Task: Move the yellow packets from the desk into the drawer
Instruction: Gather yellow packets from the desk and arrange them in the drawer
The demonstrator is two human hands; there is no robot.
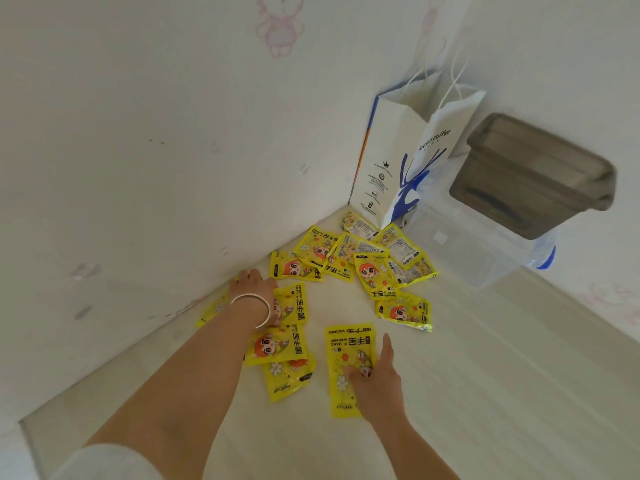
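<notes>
Several yellow hand-warmer packets lie scattered on the pale desk (485, 393), most of them heaped in the corner (374, 261). My left hand (254, 284), with a silver bangle on the wrist, reaches over the packets by the left wall and lies on one packet (292, 303). Its fingers point away from me and are hidden. My right hand (375, 374) lies on a single packet (341, 344) nearer to me, index finger straight, the other fingers curled and pinching the foil. No drawer is in view.
A white and blue paper coffee bag (408, 157) stands in the corner behind the heap. To its right a clear plastic box (464, 251) carries a grey lidded container (533, 174). Walls close the desk on the left and right.
</notes>
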